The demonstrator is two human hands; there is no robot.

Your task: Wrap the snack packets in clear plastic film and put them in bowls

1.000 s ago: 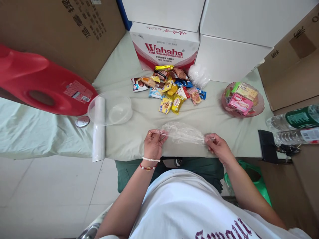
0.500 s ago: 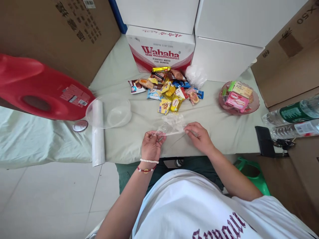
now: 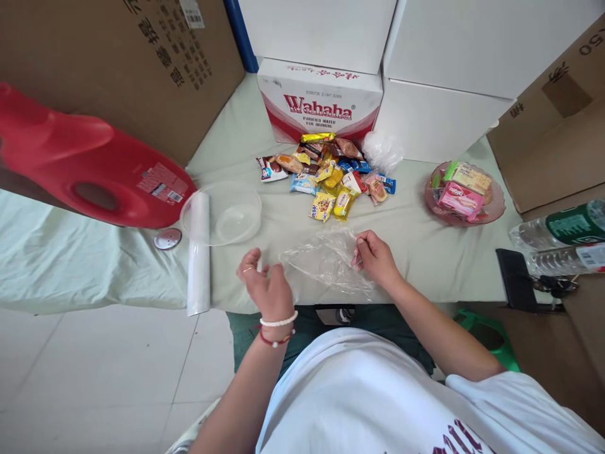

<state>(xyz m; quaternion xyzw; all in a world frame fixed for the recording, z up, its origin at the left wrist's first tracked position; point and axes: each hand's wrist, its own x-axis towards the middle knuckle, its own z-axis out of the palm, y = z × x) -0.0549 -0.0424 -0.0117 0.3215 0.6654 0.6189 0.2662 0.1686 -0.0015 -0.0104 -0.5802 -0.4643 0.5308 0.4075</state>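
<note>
A thin clear plastic cover (image 3: 326,261), crumpled and see-through, is spread over the front of the cloth. Its right edge is pinched between the thumb and fingers of my right hand (image 3: 375,258). My left hand (image 3: 267,284) is beside the cover's left end, its fingers apart and nothing seen in them. Whether it touches the film I cannot tell. Behind the cover lies a pile of wrapped snacks (image 3: 333,180). A clear plastic bowl (image 3: 246,214) stands to the left, next to a white roll of film (image 3: 199,277).
A pink glass bowl (image 3: 496,211) with packaged snacks stands at the right, near plastic bottles (image 3: 562,224) and a black phone-like slab (image 3: 513,277). Bunched clear plastic (image 3: 382,151) lies by the Wahaba-style printed carton (image 3: 321,107). A red jug (image 3: 118,176) and a round lid (image 3: 167,238) are left.
My left hand has let go of the plastic, moved left and opened. The plastic has spread out wider toward me. My right hand still pinches it. The whole view has shifted slightly.
</note>
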